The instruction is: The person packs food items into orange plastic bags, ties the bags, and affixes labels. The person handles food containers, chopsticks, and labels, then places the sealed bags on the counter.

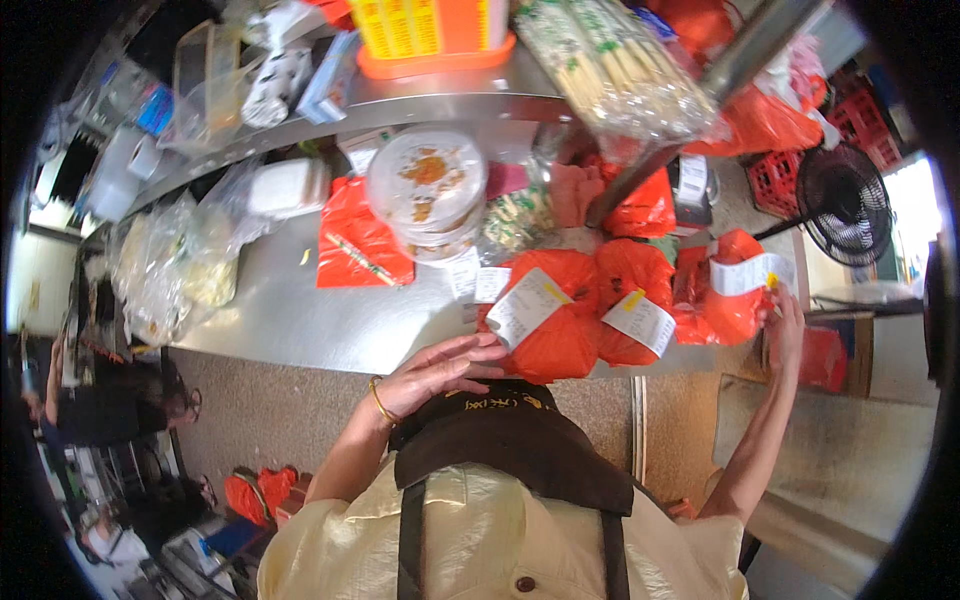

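Note:
My left hand (444,369) hovers at the counter's front edge with its fingers apart and nothing in it. Its fingertips are beside a full red plastic bag (559,330) that has a printed slip (527,309) fixed to it with yellow tape. Right of that sits a second red bag (634,270) with a similar slip (640,322). At the counter's right end, my right hand (786,322) grips the right side of a third red bag (733,311); its fingertips are by the yellow tape of a curled white slip (750,274).
On the steel counter (277,315) are stacked round plastic tubs (427,180), a flat red bag (360,255) with wrapped chopsticks and clear bags (169,262). A metal post (637,184) rises behind the red bags. Packed chopsticks (615,67) overhang the shelf. A black fan (844,202) stands right.

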A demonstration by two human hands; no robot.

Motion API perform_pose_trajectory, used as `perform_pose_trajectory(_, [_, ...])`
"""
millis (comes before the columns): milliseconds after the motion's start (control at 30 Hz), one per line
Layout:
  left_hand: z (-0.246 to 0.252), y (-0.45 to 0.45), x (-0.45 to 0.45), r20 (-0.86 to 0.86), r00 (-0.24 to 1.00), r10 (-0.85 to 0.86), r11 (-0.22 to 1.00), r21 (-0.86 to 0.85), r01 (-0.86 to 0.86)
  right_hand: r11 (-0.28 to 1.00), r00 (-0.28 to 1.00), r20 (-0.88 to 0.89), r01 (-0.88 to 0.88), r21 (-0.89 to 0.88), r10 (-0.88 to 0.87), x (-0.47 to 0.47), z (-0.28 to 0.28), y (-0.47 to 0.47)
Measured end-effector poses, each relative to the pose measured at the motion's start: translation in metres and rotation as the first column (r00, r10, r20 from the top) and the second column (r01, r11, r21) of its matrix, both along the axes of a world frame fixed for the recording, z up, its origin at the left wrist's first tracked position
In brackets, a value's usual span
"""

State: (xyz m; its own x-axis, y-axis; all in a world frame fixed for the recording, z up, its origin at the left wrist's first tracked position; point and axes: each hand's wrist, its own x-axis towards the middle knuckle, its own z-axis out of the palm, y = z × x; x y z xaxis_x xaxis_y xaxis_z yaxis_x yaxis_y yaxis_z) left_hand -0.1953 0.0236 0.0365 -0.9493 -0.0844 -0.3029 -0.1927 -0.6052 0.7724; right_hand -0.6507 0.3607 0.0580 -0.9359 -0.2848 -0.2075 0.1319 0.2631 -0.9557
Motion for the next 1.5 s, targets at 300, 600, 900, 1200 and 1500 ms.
perform_pose_trajectory(300, [-0.038, -0.033, 0.068, 0.171, 0.906, 0.387, 0.918, 0.016, -0.396, 0.947, 0.819, -0.518, -0.093, 0.306, 0.248, 0.100, 0.047, -0.061])
perform_pose_trajectory(600, [-0.147, -0.168, 0.123, 0.398, 0.305, 0.865, 0.488, -0.529, -0.694, 0.343, 0.267, -0.261, -0.885, 0.314, 0.928, 0.355, -0.023, -0.272])
perform_pose_trajectory(900, [-0.181, -0.239, 0.127, 0.341, 0.432, 0.835, 0.548, -0.432, -0.717, 0.413, 0.336, -0.290, -0.392, 0.822, 0.896, 0.428, -0.175, -0.491])
perform_pose_trajectory(1200, [-0.176, -0.278, 0.164, 0.304, 0.555, 0.775, 0.633, -0.372, -0.679, 0.537, 0.415, -0.406, -0.273, 0.798, 0.814, 0.440, -0.122, -0.410])
perform_pose_trajectory(1500, [-0.165, -0.270, 0.182, 0.437, 0.586, 0.683, 0.720, -0.269, -0.639, 0.435, 0.222, -0.384, -0.610, 0.662, 0.896, 0.474, -0.209, -0.514])
